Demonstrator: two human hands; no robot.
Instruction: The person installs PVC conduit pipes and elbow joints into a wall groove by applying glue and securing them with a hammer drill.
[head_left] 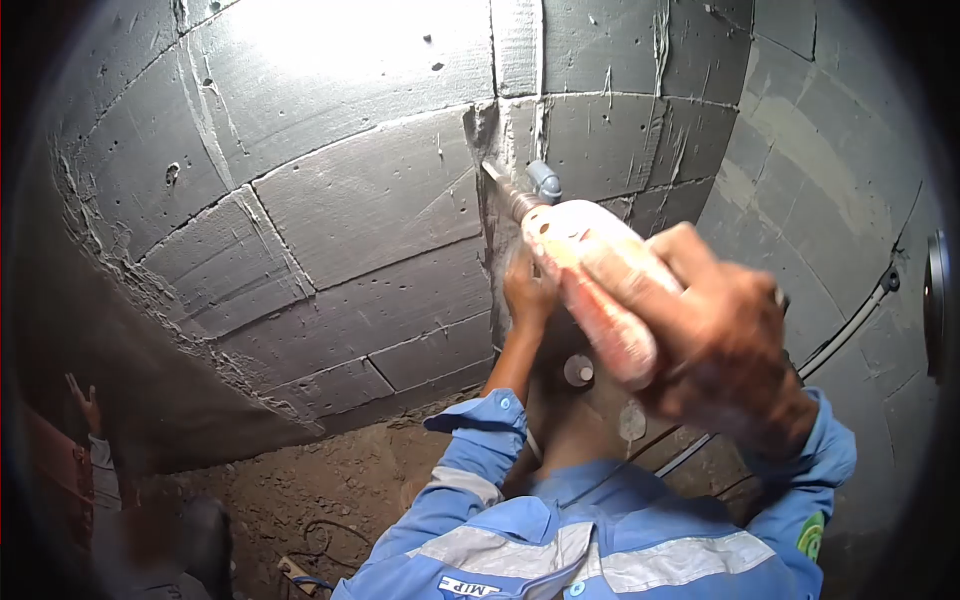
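Note:
My right hand (725,325) is wrapped around a dusty orange-red power tool (605,300) that looks like a hammer drill. From its dark ribbed collar (524,205), a narrow metal bit (493,173) points up and left into a rough vertical groove (484,205) in the grey block wall. Below the collar, my left hand (527,288) is curled close to the wall; its fingers are partly behind the tool, and what they hold is hidden. Just right of the bit, a grey pipe elbow (543,180) sticks out of the wall.
Another block wall (815,200) meets this one on the right, with a cable (850,325) along it. Brown rubble-strewn ground (290,500) lies below, with a power strip (298,575). At the lower left, another person's hand (85,405) shows. A round pale object (578,370) is near my legs.

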